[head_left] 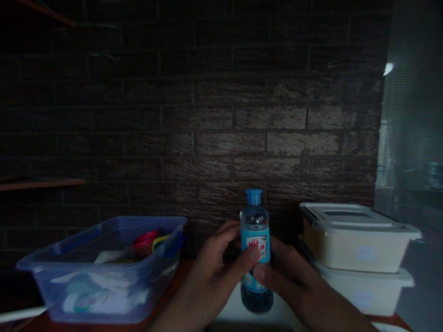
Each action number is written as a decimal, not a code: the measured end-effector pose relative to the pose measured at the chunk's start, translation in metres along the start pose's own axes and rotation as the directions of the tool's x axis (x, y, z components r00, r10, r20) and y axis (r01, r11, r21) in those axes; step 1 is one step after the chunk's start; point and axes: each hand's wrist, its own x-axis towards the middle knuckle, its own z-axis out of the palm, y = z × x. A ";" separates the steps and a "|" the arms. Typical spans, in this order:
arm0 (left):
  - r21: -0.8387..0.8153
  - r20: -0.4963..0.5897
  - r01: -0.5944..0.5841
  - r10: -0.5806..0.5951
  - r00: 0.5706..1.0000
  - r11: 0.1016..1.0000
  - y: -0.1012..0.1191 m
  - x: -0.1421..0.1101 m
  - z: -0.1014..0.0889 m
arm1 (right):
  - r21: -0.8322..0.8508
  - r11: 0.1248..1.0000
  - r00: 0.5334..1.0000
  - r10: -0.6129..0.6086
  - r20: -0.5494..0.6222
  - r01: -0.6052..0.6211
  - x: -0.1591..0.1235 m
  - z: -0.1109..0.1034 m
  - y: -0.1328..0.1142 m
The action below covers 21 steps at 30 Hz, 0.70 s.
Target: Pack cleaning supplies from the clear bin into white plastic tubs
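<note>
A clear bottle of dish soap (256, 276) with a blue cap and a light-blue label stands upright between my two hands, near the middle of the view. My left hand (221, 263) grips it from the left, its thumb pressed on the label. From the right, my right hand (294, 272) closes on the same bottle, with its thumb lower on the label. The other fingers of both hands are partly hidden behind the bottle. Dark liquid shows at its bottom.
On the left is a clear bluish plastic bin (100, 272) holding red baskets (143, 244) and a white bottle (104, 300). Two lidded boxes (360, 249) are stacked on the right. Behind is a dark brick wall (214, 115); a shelf edge (41, 184) juts out at left.
</note>
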 end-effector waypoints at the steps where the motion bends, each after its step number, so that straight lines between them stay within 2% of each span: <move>1: -0.014 -0.006 0.008 -0.008 1.000 1.000 0.000 0.002 0.000 | 0.030 1.000 1.000 0.009 -0.006 -0.009 0.001 0.000 0.003; 8: -0.153 0.035 0.035 -0.030 0.999 0.988 0.006 0.008 -0.001 | 0.194 0.979 0.996 -0.072 0.049 0.061 0.012 0.005 0.006; 14: 0.008 -0.044 -0.046 0.046 0.998 0.999 0.007 0.006 0.000 | 0.287 0.950 0.981 -0.163 0.104 0.127 0.021 0.000 0.006; 18: 0.159 -0.065 -0.135 0.147 0.987 0.978 0.007 0.005 0.004 | 0.211 0.964 0.983 -0.177 0.052 0.162 0.024 -0.008 0.007; 21: 0.170 -0.073 -0.147 0.162 0.984 0.974 0.006 0.005 0.006 | 0.182 0.966 0.979 -0.198 0.054 0.185 0.024 -0.010 0.007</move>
